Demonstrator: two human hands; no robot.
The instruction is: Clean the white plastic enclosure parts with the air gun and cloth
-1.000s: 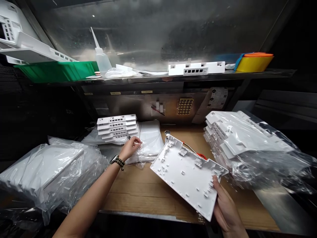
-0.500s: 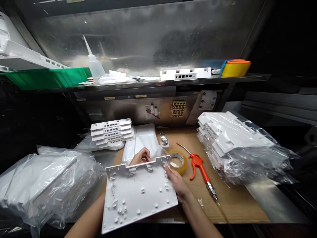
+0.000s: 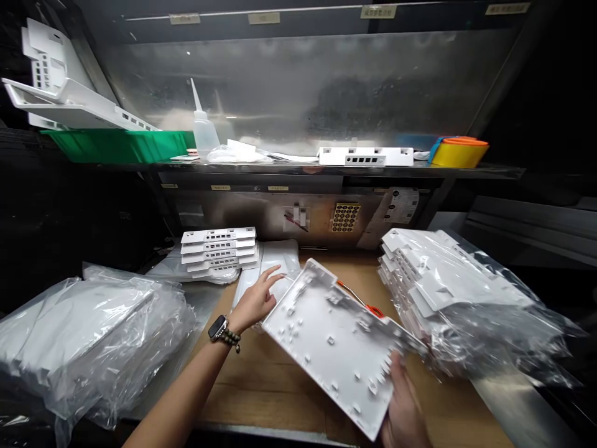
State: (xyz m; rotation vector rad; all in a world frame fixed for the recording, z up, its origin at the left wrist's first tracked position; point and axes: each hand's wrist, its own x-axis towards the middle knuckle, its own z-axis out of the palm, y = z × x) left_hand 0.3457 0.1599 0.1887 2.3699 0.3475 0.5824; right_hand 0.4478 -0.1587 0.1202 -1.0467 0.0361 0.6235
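Observation:
A white plastic housing cover [image 3: 333, 354], its inner side with clips and posts facing me, is tilted above the work surface. My right hand [image 3: 405, 407] grips it by its lower right edge. My left hand [image 3: 256, 302], with a watch on the wrist, is off the cover, just left of its upper left edge. Its fingers reach out, partly spread, over a pile of clear plastic bags [image 3: 280, 252]. Behind the cover, an orange air blow gun [image 3: 375, 311] shows only in part.
Stacked white housings [image 3: 219, 252] stand at back left. Bagged housings lie in a left pile [image 3: 93, 330] and a right pile [image 3: 448, 274]. The shelf above carries a green bin [image 3: 125, 146], a squeeze bottle [image 3: 205, 134], another housing [image 3: 366, 157] and a yellow-orange roll [image 3: 459, 152].
The cover has swung round and moved right in my right hand. My left hand has come out from behind it to the left. The tape roll is now hidden, and the view has tilted up.

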